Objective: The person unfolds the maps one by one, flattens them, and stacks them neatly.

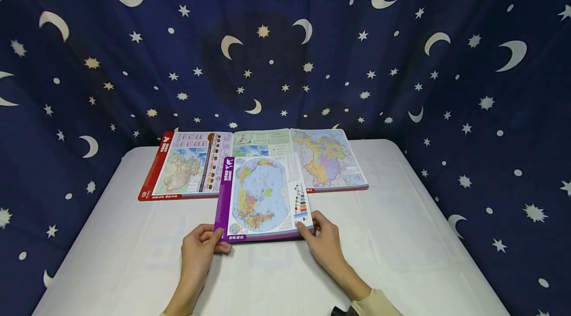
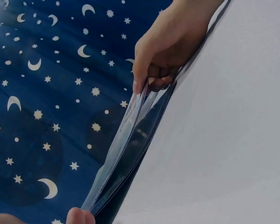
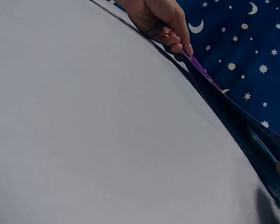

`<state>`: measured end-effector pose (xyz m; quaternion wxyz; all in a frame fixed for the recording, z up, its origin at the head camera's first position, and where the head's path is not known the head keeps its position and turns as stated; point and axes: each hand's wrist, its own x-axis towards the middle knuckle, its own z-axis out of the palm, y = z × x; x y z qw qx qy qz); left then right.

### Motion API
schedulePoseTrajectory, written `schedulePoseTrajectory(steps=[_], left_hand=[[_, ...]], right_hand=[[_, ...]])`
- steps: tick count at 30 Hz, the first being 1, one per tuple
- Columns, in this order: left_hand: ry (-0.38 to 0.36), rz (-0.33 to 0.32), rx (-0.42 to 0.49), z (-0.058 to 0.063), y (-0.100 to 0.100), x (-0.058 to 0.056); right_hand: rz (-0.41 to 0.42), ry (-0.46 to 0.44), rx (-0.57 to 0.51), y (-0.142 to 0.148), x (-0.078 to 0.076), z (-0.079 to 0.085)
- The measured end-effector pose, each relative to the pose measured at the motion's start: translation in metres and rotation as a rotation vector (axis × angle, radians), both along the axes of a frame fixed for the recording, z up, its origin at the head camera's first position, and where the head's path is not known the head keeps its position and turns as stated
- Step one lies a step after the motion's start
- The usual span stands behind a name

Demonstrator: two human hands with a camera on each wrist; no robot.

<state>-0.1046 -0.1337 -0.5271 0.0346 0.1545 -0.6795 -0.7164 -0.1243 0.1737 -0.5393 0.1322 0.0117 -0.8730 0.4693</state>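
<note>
A purple-edged world map (image 1: 260,197), glossy and layered like a folded plastic sheet, lies toward the middle of the table. My left hand (image 1: 199,247) pinches its near left corner, thumb on top and fingers beneath. At the near right corner, my right hand (image 1: 324,240) grips the edge the same way. Both wrist views show the layers parted along the near edge, with a dark underside (image 3: 224,112) low by the white cloth. Behind it, a red-edged map (image 1: 189,169) lies spread out, its middle partly covered by the world map.
Another colourful map panel (image 1: 327,157) extends the red-edged spread to the right; whether it is one piece I cannot tell. A white cloth covers the table (image 1: 401,236). A dark blue curtain (image 1: 276,58) with moons and stars hangs behind and at both sides.
</note>
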Motion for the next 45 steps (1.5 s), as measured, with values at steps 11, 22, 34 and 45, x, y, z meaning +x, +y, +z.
schedulePoseTrajectory(steps=[11, 22, 34, 45], left_hand=[[-0.003, -0.018, -0.013, 0.001, 0.000, -0.013], [0.090, -0.038, -0.108, -0.010, 0.000, -0.028], [0.204, 0.041, -0.283, -0.019, 0.005, -0.058], [0.238, 0.070, -0.315, -0.019, 0.005, -0.071]], right_hand=[[-0.018, -0.004, 0.035, 0.002, -0.016, -0.002], [-0.048, 0.034, 0.048, 0.001, -0.032, -0.004], [-0.047, 0.060, 0.040, -0.003, -0.060, -0.006], [-0.074, 0.084, 0.035, -0.006, -0.077, -0.007]])
